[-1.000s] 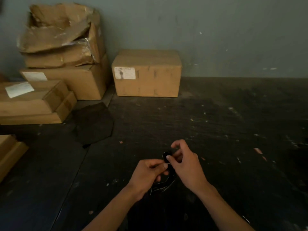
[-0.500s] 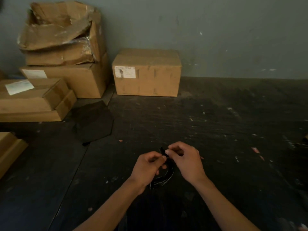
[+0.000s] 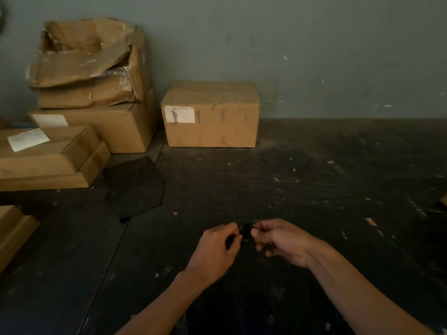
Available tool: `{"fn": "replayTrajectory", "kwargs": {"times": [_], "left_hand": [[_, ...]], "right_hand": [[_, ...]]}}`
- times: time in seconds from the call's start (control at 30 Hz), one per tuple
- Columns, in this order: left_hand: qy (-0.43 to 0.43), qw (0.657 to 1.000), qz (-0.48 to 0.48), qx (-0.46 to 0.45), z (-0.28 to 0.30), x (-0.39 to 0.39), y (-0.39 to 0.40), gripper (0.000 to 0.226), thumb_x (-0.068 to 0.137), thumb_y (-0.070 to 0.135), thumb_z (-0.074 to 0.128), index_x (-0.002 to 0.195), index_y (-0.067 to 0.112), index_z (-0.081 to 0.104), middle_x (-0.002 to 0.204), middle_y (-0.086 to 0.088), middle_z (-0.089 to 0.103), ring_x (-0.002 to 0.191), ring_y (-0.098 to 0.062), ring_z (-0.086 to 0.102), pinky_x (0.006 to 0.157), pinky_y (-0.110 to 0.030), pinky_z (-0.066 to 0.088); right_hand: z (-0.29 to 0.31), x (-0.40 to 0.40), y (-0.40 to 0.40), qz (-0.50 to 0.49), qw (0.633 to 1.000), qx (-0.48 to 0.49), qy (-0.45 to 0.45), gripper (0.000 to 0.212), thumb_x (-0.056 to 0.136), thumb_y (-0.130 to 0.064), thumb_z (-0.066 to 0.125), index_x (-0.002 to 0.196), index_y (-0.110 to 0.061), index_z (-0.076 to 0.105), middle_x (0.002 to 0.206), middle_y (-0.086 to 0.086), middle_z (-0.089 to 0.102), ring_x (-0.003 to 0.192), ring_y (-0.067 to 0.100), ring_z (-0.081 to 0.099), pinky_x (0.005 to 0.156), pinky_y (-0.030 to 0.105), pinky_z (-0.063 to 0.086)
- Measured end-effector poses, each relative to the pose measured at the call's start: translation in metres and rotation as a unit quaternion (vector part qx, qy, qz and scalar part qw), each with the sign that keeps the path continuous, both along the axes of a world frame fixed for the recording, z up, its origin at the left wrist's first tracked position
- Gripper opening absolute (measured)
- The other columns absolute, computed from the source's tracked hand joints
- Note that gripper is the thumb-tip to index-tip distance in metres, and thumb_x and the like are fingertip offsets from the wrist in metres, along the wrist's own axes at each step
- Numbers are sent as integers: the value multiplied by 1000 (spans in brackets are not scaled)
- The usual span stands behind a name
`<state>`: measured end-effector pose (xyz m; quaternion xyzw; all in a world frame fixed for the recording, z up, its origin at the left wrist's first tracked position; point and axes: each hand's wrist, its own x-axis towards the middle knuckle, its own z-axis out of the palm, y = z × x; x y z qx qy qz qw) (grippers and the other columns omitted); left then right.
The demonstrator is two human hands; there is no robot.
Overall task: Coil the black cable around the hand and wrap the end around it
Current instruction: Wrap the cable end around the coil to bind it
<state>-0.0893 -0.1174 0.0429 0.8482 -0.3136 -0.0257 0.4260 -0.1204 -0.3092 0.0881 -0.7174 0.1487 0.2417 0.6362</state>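
Observation:
The black cable (image 3: 245, 232) shows as a small dark bundle between my two hands, above the dark floor. My left hand (image 3: 215, 250) pinches it from the left with curled fingers. From the right, my right hand (image 3: 280, 240) grips the cable with fingers and thumb curled round it. Most of the cable is hidden by my fingers and blends into the dark floor, so its coils are hard to make out.
A closed cardboard box (image 3: 210, 114) stands against the grey wall ahead. A stack of worn boxes (image 3: 92, 93) and flat cartons (image 3: 48, 158) fill the left side. A dark flat sheet (image 3: 135, 187) lies on the floor in front of them.
My hands have drawn apart slightly and the right hand has rolled over, knuckles now turned away. The loops that hung below the hands earlier are no longer visible.

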Motion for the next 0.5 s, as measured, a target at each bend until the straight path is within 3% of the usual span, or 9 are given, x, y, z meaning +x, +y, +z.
{"fn": "replayTrajectory", "kwargs": {"times": [0.07,0.2,0.3,0.4,0.5], "left_hand": [[34,999,16,-18,6,3,-2,26,96,15,60,82,37,57,81,8,64,71,-1,63,61,-15,51],[154,986,41,-51,17,10,-4,14,96,20,61,84,25,65,77,8,69,74,2,67,63,-14,50],[222,973,36,-56,23,13,-4,14,96,25,61,84,23,67,70,11,69,68,3,64,67,-18,44],[295,953,11,-74,30,17,-2,14,95,25,63,82,26,69,68,10,68,66,0,61,64,-22,44],[369,921,-30,-119,39,20,4,10,94,19,64,87,20,71,68,9,67,62,1,59,56,-18,45]], "right_hand": [[-2,0,1,-49,998,25,-26,13,92,-22,62,100,-19,73,96,2,69,87,18,62,74,32,48],[-7,1,4,-70,973,-101,-196,16,92,-25,65,105,-33,68,101,-3,68,93,9,64,76,23,49],[-11,-2,6,-34,891,-234,-388,39,89,-16,67,117,-40,57,106,-11,57,98,-1,57,81,12,47],[-15,-1,1,74,795,-333,-501,37,90,-8,63,122,-28,64,115,-8,53,109,3,52,93,15,45],[-10,1,-8,109,799,-328,-492,31,91,-8,62,117,-24,68,114,-9,55,107,3,55,90,21,49]]}}
